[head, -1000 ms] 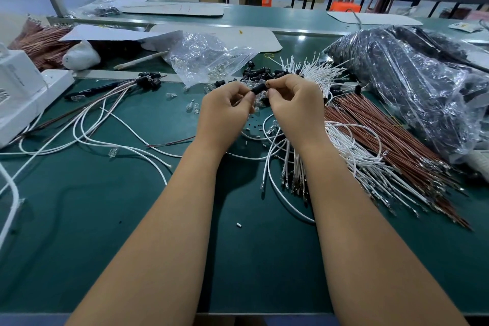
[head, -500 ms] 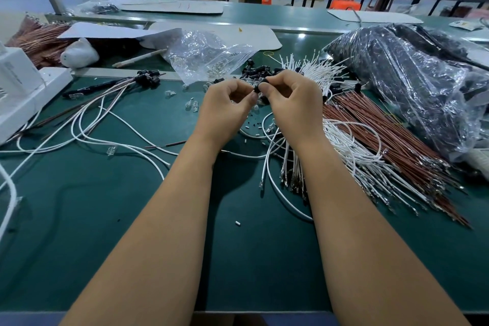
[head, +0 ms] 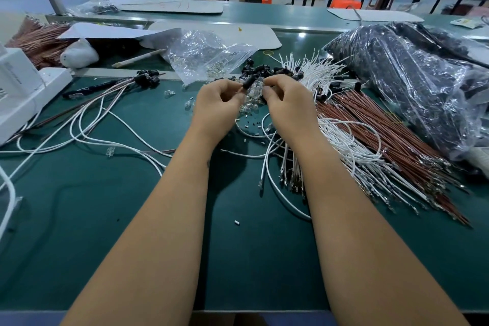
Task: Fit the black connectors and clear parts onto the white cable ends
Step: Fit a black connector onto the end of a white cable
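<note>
My left hand [head: 219, 104] pinches a small black connector [head: 250, 82] at its fingertips, above the middle of the green table [head: 132, 219]. My right hand [head: 289, 107] faces it, fingers curled, pinching what looks like a clear part [head: 258, 86] right beside the connector. A loose pile of black connectors [head: 264, 70] lies just behind the hands. Clear parts [head: 250, 107] are scattered under them. White cables [head: 320, 71] fan out behind my right hand, and more of them [head: 352, 145] run along my right forearm.
A bundle of brown wires [head: 391, 140] and a big dark plastic bag [head: 412, 82] fill the right side. A clear bag of parts [head: 206, 53] lies at the back centre. Cables with black connectors fitted [head: 146, 79] trail left toward a white device [head: 21, 87].
The hands have drawn slightly apart. The black connector, earlier pinched between both, now sits tilted in my left fingertips with a clear part showing beside it.
</note>
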`<action>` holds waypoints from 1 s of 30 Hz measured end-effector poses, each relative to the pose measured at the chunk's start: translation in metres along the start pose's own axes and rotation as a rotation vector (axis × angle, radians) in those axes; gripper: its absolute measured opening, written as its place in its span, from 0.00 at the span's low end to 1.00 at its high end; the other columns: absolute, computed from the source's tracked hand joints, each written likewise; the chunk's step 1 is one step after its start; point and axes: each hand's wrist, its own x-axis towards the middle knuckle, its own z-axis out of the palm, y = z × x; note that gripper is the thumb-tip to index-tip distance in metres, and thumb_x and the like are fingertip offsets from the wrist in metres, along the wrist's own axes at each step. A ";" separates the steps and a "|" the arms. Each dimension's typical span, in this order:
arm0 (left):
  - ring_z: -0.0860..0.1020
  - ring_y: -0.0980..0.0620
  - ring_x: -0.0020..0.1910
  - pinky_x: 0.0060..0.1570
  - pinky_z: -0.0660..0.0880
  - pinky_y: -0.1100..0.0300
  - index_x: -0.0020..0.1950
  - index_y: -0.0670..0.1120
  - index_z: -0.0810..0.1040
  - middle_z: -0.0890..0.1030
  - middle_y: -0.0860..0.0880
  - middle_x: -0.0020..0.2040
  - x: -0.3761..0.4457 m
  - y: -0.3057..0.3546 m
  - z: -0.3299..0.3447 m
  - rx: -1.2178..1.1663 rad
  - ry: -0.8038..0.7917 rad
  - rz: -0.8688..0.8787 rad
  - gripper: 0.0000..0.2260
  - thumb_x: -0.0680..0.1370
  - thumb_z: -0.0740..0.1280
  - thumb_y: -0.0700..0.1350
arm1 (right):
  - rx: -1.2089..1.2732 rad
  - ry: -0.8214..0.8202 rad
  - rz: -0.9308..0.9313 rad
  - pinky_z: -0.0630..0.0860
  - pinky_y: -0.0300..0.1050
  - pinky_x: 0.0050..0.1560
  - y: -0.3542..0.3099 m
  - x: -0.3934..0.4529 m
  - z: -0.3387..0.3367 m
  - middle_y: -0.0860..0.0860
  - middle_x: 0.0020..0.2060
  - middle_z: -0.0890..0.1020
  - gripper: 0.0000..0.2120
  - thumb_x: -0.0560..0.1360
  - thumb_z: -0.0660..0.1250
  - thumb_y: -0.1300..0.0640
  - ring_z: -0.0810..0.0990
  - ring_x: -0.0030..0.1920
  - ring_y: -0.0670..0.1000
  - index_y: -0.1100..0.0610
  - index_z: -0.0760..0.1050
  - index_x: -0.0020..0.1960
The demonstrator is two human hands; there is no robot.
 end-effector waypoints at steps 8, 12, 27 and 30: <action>0.69 0.59 0.28 0.26 0.63 0.71 0.45 0.45 0.78 0.75 0.55 0.33 0.005 -0.008 -0.003 0.133 0.170 -0.061 0.04 0.77 0.64 0.41 | -0.514 -0.366 -0.083 0.70 0.50 0.60 -0.001 -0.003 0.008 0.51 0.57 0.78 0.12 0.79 0.63 0.53 0.74 0.59 0.53 0.52 0.77 0.61; 0.65 0.61 0.22 0.24 0.61 0.67 0.42 0.47 0.78 0.73 0.55 0.29 0.003 -0.006 -0.002 0.128 0.105 -0.034 0.06 0.77 0.64 0.41 | -0.475 -0.294 -0.068 0.61 0.48 0.56 -0.003 -0.006 0.007 0.47 0.49 0.80 0.04 0.77 0.66 0.55 0.76 0.53 0.51 0.50 0.79 0.50; 0.70 0.64 0.25 0.29 0.64 0.74 0.51 0.41 0.77 0.82 0.46 0.39 -0.007 0.005 0.002 0.052 -0.057 0.061 0.04 0.80 0.63 0.40 | 0.456 -0.012 0.224 0.75 0.39 0.36 0.000 0.003 -0.004 0.50 0.34 0.78 0.09 0.82 0.59 0.60 0.75 0.34 0.46 0.59 0.77 0.49; 0.69 0.64 0.23 0.28 0.63 0.74 0.47 0.39 0.79 0.79 0.49 0.34 -0.007 0.006 0.001 0.031 -0.065 0.073 0.05 0.79 0.64 0.39 | 0.494 -0.023 0.221 0.75 0.37 0.35 0.000 0.003 -0.004 0.50 0.34 0.78 0.08 0.81 0.61 0.62 0.76 0.33 0.45 0.58 0.78 0.48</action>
